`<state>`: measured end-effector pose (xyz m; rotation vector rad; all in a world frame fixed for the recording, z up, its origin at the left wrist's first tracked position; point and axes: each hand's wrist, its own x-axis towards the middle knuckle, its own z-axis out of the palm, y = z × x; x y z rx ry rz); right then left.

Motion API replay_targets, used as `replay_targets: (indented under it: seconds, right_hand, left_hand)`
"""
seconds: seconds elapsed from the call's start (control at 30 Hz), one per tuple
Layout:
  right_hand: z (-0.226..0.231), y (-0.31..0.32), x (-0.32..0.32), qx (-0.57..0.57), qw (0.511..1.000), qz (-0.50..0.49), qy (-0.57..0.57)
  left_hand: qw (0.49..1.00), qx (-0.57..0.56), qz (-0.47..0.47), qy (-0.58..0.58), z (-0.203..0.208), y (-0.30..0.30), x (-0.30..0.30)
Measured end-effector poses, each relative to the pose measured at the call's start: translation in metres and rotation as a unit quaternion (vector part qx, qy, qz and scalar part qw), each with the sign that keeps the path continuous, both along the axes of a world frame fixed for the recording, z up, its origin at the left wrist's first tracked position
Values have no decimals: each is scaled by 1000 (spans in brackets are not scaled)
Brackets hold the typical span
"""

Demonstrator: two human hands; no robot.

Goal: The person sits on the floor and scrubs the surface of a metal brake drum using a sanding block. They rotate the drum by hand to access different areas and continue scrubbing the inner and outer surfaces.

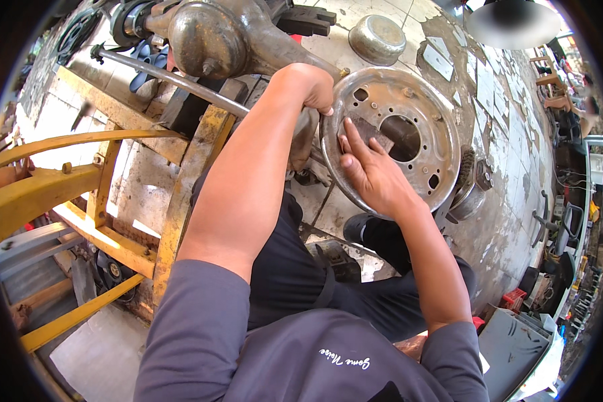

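A bare steel wheel rim (442, 127), brownish and stained, stands tilted in front of me with its round centre hole and bolt holes facing up toward me. My left hand (317, 90) is bent at the wrist and closed over the rim's upper left edge; its fingertips are partly hidden. A small dark brown piece of sandpaper (384, 140) lies against the wheel's face beside the centre hole. My right hand (380, 179) presses that piece to the metal under its fingers, with the thumb nearer the rim's left side.
A rusty axle housing (211, 40) with a long metal rod (174, 82) sits beyond my left arm. On the left stands a yellow metal frame (107, 234). A round metal pan (378, 40) rests on the tiles behind the wheel. A grey metal box (516, 345) is at the right.
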<state>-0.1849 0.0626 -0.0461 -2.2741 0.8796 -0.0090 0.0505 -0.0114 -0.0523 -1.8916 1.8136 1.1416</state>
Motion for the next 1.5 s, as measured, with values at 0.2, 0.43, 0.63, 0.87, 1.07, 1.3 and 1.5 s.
replay_targets:
  seconds: [0.2, 0.43, 0.63, 0.87, 1.07, 1.3, 1.5]
  right_hand:
    - [-12, -5, 12, -62, 998, -25, 6]
    - [5, 4, 2, -15, 1000, 9, 26]
    - [-11, -5, 12, -46, 999, -25, -14]
    - [-10, -2, 9, -75, 997, -7, -7]
    - [0, 4, 0, -17, 1000, 4, -10]
    - [-14, -4, 10, -76, 997, -16, -19]
    - [7, 5, 0, 9, 1000, -12, -2]
  left_hand:
    - [1000, -1, -23, 0, 10, 0, -9]
    - [1000, -7, -7, -2, 4, 4, -3]
    - [1000, 3, -22, 5, 8, -1, -6]
    - [999, 16, -30, 1, 13, 0, -7]
    - [1000, -9, 8, 7, -3, 3, 1]
    - [1000, -11, -14, -5, 1, -2, -7]
    - [1000, -16, 0, 4, 6, 4, -3]
